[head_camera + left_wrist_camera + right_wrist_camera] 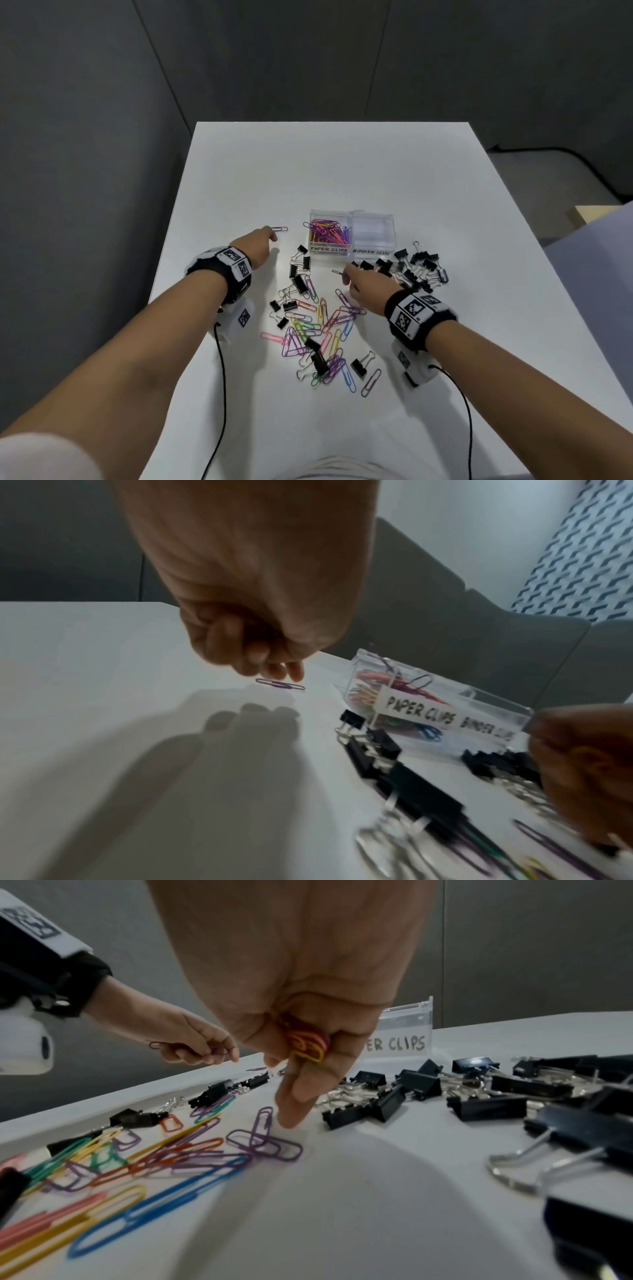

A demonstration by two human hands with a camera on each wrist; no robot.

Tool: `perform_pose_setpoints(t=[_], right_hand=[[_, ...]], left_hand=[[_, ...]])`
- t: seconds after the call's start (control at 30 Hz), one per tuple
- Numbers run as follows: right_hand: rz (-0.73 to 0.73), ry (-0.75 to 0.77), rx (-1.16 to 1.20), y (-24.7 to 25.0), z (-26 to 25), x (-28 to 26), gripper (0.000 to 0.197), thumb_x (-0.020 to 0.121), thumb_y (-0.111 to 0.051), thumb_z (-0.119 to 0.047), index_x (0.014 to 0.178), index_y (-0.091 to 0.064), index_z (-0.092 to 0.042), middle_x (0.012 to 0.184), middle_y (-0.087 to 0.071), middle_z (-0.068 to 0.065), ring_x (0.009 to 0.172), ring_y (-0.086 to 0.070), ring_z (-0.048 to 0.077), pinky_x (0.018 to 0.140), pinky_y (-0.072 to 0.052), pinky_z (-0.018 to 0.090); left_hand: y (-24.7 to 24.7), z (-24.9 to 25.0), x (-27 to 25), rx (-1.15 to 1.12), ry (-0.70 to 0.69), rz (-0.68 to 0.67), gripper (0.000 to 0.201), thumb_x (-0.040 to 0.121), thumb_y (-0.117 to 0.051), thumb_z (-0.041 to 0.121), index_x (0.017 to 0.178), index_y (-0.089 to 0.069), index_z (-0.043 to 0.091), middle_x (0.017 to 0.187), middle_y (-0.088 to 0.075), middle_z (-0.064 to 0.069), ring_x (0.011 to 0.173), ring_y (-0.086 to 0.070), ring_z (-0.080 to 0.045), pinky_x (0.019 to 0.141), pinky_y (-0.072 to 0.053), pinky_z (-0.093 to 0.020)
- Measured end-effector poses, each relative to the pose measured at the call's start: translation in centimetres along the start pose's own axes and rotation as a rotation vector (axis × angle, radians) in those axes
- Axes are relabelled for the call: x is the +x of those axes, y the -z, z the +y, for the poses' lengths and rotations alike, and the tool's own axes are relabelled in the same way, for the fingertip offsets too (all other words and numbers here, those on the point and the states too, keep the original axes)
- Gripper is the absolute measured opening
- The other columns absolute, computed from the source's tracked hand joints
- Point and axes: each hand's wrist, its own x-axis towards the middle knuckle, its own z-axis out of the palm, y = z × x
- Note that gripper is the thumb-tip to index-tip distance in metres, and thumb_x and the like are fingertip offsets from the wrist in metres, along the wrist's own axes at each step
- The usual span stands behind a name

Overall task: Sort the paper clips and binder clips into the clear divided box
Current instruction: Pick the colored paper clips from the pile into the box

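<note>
I see my left hand [257, 247] reaching out over the white table [342, 164] to the left of the box [352, 234]. Its fingers are curled down with the tips bunched just above a lone purple clip [280, 687] lying flat on the table; from the left wrist view the tips look close to it, but I cannot tell whether they touch. From the right wrist view this hand appears to have a thin dark clip tucked in its curled fingers, though the shape is too small to be sure.

My right hand [364, 286] sits in front of the box. Its fingers are curled round a small bundle of red, orange and yellow paper clips [308, 1045], while the index finger [294, 1104] points straight down, its tip on or just above the table beside a few purple clips [265, 1139].

The box stands near the middle of the table. Its left compartment, labelled PAPER CLIPS, holds a heap of coloured clips [329, 231]; the right one, labelled BINDER CLIPS, looks clear.

Loose coloured paper clips [318, 329] lie scattered between my wrists, with a few black binder clips among them. A bigger cluster of binder clips [416, 265] lies just right of the box front, beyond my right hand.
</note>
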Motion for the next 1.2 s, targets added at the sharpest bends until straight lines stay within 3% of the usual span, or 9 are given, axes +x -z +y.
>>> perform_pose_setpoints(t=[0.17,0.33,0.43,0.63,0.73,0.8,0.9,1.03,1.2], right_hand=[[0.009,0.013,0.094,-0.3,-0.3,0.4,0.008,0.096,-0.033,-0.012,0.094,-0.041,-0.011,0.080,-0.051,0.008,0.069,-0.046,0.022,0.063,-0.035,0.031],[-0.045,-0.076,-0.134,-0.7,-0.2,0.7,0.034,0.094,-0.040,-0.048,0.089,-0.044,-0.014,0.076,-0.046,-0.002,0.076,-0.048,0.019,0.072,-0.045,0.035],[0.000,-0.117,-0.199,-0.9,0.3,0.8,0.040,0.097,-0.034,-0.047,0.075,-0.042,-0.015,0.068,-0.044,-0.002,0.073,-0.047,0.020,0.067,-0.042,0.032],[0.061,-0.064,-0.111,-0.8,0.5,0.7,0.037,0.102,-0.028,-0.029,0.106,-0.054,-0.005,0.096,-0.066,0.014,0.087,-0.062,0.029,0.069,-0.044,0.034],[0.066,-0.067,-0.015,-1.2,0.8,0.6,0.030,0.101,-0.029,-0.020,0.126,-0.043,-0.009,0.078,-0.060,0.008,0.063,-0.054,0.023,0.058,-0.042,0.032],[0.060,-0.057,0.067,-1.4,1.0,0.4,0.033,0.100,-0.031,-0.018,0.132,-0.037,-0.013,0.078,-0.059,0.009,0.063,-0.050,0.022,0.061,-0.041,0.033],[0.078,-0.037,0.069,-1.5,1.1,-0.2,0.028,0.101,-0.033,-0.023,0.124,-0.043,-0.011,0.086,-0.060,0.010,0.072,-0.051,0.021,0.069,-0.042,0.034],[0.075,-0.048,-0.100,-1.5,1.1,-0.6,0.032,0.101,-0.031,-0.035,0.107,-0.049,-0.009,0.081,-0.056,0.004,0.073,-0.057,0.023,0.069,-0.047,0.035],[0.073,-0.070,-0.219,-1.6,0.8,-0.6,0.032,0.098,-0.039,-0.037,0.106,-0.052,-0.008,0.095,-0.061,0.008,0.076,-0.054,0.022,0.072,-0.047,0.034]], left_hand=[[1.6,0.6,2.7,0.044,0.031,0.095,0.033,0.091,-0.049,0.016,0.123,-0.048,0.011,0.130,-0.050,-0.013,0.115,-0.055,-0.032,0.096,-0.042,-0.038],[1.3,0.8,4.5,0.068,0.049,0.074,0.041,0.094,-0.049,0.028,0.131,-0.041,0.011,0.132,-0.045,-0.018,0.113,-0.055,-0.039,0.094,-0.044,-0.043],[0.4,0.6,4.7,0.045,0.052,0.091,0.036,0.092,-0.051,0.027,0.123,-0.047,0.009,0.125,-0.048,-0.019,0.107,-0.058,-0.039,0.089,-0.046,-0.042],[-0.2,0.8,4.0,0.087,0.048,0.018,0.032,0.097,-0.041,0.021,0.120,-0.051,0.003,0.126,-0.048,-0.018,0.107,-0.058,-0.037,0.092,-0.045,-0.043],[-0.6,0.3,3.0,0.056,-0.001,0.038,0.030,0.098,-0.034,0.019,0.122,-0.046,0.006,0.113,-0.060,-0.014,0.100,-0.060,-0.033,0.087,-0.044,-0.039],[-0.7,-0.2,2.1,-0.026,-0.015,0.029,0.033,0.101,-0.030,0.022,0.130,-0.039,0.010,0.113,-0.063,-0.015,0.102,-0.059,-0.033,0.088,-0.042,-0.037],[-0.8,-0.6,0.4,-0.117,-0.068,0.045,0.029,0.100,-0.034,0.016,0.126,-0.044,0.007,0.113,-0.062,-0.017,0.102,-0.057,-0.033,0.086,-0.042,-0.036],[-0.8,0.8,-2.1,-0.086,-0.156,0.012,0.013,0.092,-0.036,0.005,0.090,-0.048,0.010,0.088,-0.054,-0.010,0.079,-0.045,-0.022,0.067,-0.033,-0.029],[-1.1,3.8,-3.7,0.211,-0.342,-0.107,0.025,0.088,-0.052,0.022,0.113,-0.055,0.021,0.108,-0.060,0.001,0.088,-0.054,-0.018,0.071,-0.038,-0.026]])
